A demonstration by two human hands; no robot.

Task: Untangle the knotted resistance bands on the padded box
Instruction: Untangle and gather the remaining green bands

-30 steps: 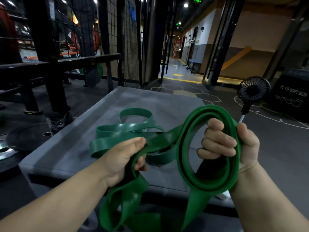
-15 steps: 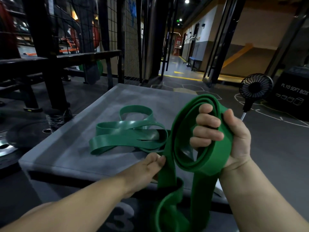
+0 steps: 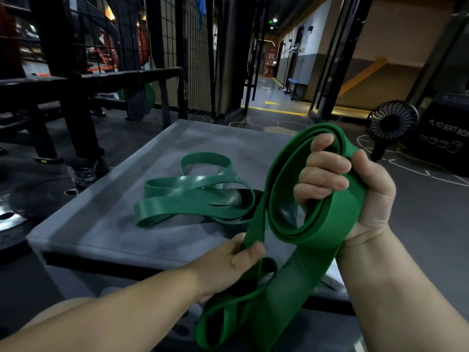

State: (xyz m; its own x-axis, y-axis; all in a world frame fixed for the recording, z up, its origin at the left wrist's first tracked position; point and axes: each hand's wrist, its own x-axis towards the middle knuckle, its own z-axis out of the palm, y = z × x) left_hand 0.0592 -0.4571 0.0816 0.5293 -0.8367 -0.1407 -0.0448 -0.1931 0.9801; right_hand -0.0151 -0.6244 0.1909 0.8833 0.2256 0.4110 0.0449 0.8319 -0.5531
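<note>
A grey padded box (image 3: 106,224) stands in front of me. On its top lies a narrow teal-green resistance band (image 3: 187,199) in loose overlapping loops. My right hand (image 3: 355,194) grips a wider dark green band (image 3: 317,229) coiled in several loops, held up above the box's near right corner. My left hand (image 3: 236,260) pinches a strand of that wide band just below the coil. The rest of the wide band hangs down in front of the box, twisted on itself near the bottom edge of the view.
A small black fan (image 3: 390,125) stands on the floor at right, beside a black plyo soft box (image 3: 446,138). A black metal rack (image 3: 76,102) and weight plates (image 3: 38,189) are at left. A corridor opens straight ahead.
My left hand left the narrow band's strands and moved right to the wide band's hanging strand. The narrow band now lies free on the box. My right hand kept its grip on the coil.
</note>
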